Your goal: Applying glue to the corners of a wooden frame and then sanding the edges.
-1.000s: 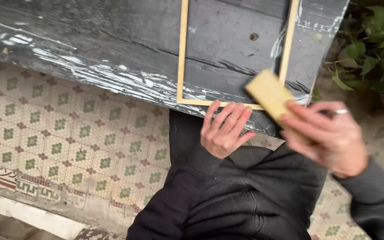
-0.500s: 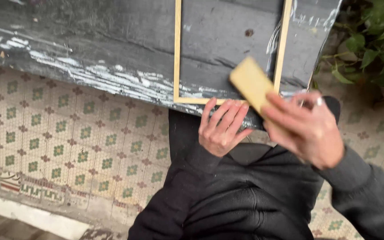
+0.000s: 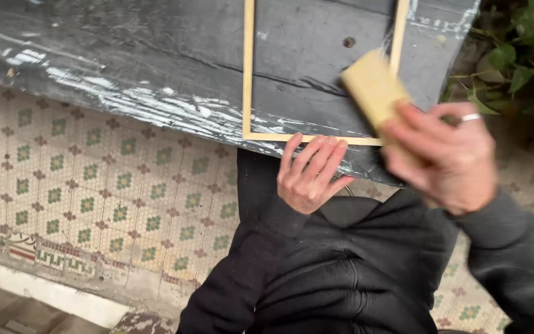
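Left hand (image 3: 309, 176) lay flat, fingers together and extended, fingertips pressed against the near rail of the thin wooden frame (image 3: 247, 74) at the worktop edge. It gripped nothing; I read it as a brace pinning the frame so it couldn't slide.

Right hand (image 3: 443, 162) was closed around the lower end of a tan sanding block (image 3: 371, 88), fingers wrapped over its top, a ring on one finger. The block's free end sat tilted over the frame's right rail, just up and right of the left hand. Motion blur meant I couldn't tell whether it actually touched the rail. Holding it by the end left the working face clear.

The frame lay flat on the dark, paint-streaked worktop (image 3: 125, 55), its near corner right at the edge, probably for easy reach from a seated position. My dark sleeves and jacket filled the space below both hands. Patterned tile floor (image 3: 94, 198) left of the left hand; green plants (image 3: 526, 55) beyond the right.
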